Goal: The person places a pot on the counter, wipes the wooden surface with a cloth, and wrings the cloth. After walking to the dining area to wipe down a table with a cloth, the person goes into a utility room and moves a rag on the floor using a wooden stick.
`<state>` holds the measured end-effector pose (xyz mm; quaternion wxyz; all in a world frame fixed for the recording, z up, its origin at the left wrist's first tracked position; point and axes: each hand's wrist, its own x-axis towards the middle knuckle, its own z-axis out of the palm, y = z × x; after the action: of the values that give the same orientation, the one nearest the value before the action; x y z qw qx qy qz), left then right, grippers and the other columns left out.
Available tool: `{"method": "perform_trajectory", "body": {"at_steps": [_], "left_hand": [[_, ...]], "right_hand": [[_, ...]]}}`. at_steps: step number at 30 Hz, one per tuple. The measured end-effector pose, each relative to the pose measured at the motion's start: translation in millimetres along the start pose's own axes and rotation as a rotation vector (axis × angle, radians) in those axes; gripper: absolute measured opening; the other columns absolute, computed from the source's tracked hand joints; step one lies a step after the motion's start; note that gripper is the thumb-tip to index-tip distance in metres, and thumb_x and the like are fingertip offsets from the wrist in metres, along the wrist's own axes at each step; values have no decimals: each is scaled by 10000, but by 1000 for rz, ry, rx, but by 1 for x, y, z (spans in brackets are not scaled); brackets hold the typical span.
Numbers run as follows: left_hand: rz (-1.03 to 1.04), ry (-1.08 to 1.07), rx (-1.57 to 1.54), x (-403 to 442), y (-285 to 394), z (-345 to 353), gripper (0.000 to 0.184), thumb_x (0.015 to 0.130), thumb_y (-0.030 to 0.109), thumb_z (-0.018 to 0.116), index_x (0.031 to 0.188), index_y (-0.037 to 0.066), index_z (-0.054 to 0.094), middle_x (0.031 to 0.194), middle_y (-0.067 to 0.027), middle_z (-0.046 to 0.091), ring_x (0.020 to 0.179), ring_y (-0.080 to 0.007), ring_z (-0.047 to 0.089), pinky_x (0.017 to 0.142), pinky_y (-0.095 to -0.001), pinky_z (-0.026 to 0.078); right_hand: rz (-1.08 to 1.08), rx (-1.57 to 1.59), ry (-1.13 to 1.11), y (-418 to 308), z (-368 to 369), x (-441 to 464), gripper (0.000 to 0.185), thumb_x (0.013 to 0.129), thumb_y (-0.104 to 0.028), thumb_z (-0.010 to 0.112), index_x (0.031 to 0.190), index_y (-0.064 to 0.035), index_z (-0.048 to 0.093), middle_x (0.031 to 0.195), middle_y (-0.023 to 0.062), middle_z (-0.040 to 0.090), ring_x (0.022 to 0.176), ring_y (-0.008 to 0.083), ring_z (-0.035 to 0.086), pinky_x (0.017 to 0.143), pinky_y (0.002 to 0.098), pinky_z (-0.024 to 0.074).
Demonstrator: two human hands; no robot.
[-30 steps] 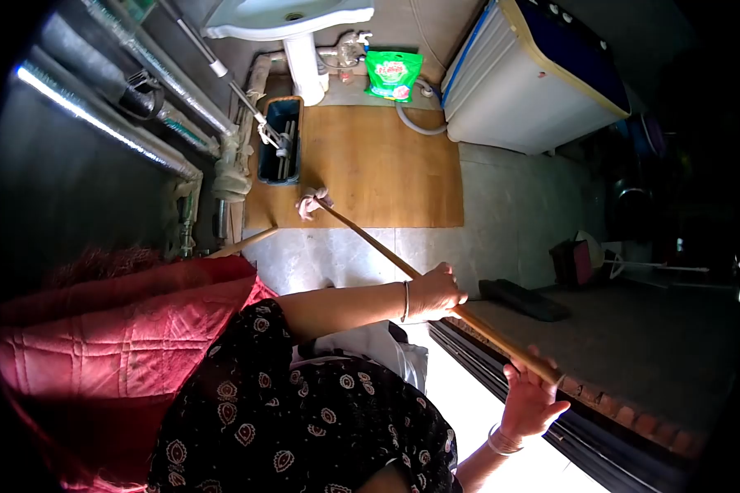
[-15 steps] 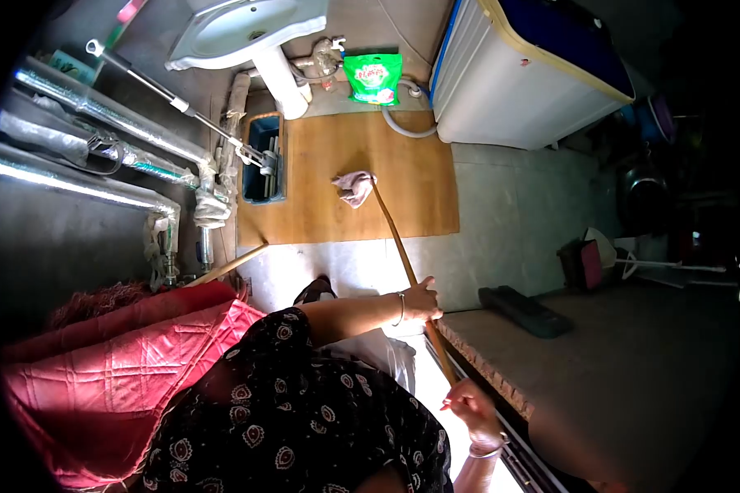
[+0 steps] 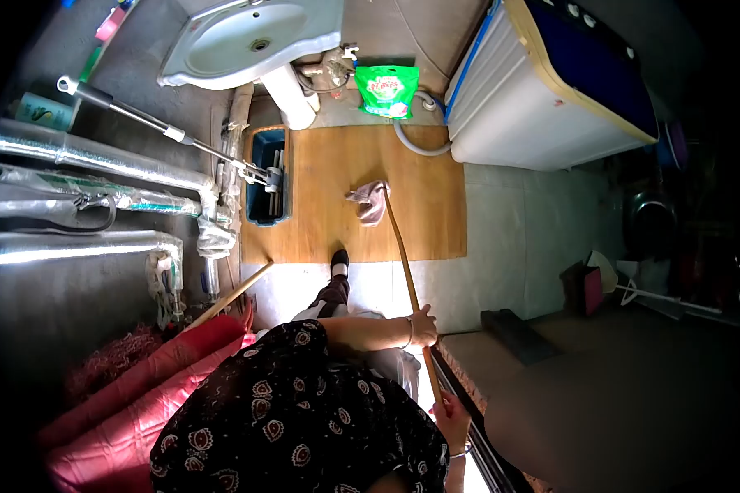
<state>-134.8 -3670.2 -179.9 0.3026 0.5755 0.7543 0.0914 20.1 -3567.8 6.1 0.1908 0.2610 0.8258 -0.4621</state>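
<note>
A long wooden stick [image 3: 401,251] slants down from the brown wood-patterned mat to my body. At its far end a pinkish-grey cloth [image 3: 371,205] lies bunched on the mat. My left hand [image 3: 422,327] is closed around the shaft partway along. Lower down, my right hand [image 3: 450,419] grips the same stick near its near end, its fingers partly in shadow. Together the stick and cloth look like a cloth mop.
The mat [image 3: 321,205] bears a blue bin [image 3: 261,212] holding a flat mop [image 3: 181,134]. Behind stand a sink [image 3: 222,49], a green bag [image 3: 386,90] and a washing machine [image 3: 501,99]. Pipes [image 3: 99,160] run left. A red quilted cover [image 3: 140,394] sits below them.
My foot now shows further forward, its toe at the mat's front edge. Both hands keep hold of the stick, and my right hand has shifted left in view. The whole view has shifted somewhat.
</note>
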Motion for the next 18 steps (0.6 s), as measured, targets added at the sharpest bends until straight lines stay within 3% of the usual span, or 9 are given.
{"method": "perform_trajectory", "body": {"at_steps": [3,7,11,15,18], "left_hand": [[-104,-5,-57,-13,-53,2,71,687,236,581,742,212,619,787,69,559,929,-139,473,814,-453,330],[-318,81,-67,-49,-128,-27,146,739,167,530,871,160,591,911,10,555,1024,-185,453,866,-469,317],[-512,174,-164,-82,-203,-44,245,764,177,531,1004,136,557,1095,-32,512,1201,-220,329,900,-502,288],[-738,338,-184,-100,-276,-38,297,734,155,574,1028,137,542,1119,-36,494,1227,-231,298,928,-487,296],[-791,372,-250,-125,-313,-48,241,718,106,565,958,127,566,1088,-34,499,1224,-237,294,907,-438,334]], "right_hand": [[135,96,-71,-22,30,38,262,794,-127,552,1027,-9,555,617,57,613,495,72,537,457,220,420],[51,-23,-112,-50,77,111,341,785,-165,526,1086,-5,521,650,94,604,560,148,560,521,285,447],[-59,-98,-164,-95,124,185,354,776,-154,524,1089,11,501,694,146,596,601,225,588,556,323,458],[-187,-49,-208,-123,173,258,310,773,-135,516,1056,-5,509,697,152,591,587,256,577,547,340,454],[-179,-39,-278,-157,196,285,251,787,-134,504,1018,-38,516,668,134,586,573,253,573,531,356,447]]}}
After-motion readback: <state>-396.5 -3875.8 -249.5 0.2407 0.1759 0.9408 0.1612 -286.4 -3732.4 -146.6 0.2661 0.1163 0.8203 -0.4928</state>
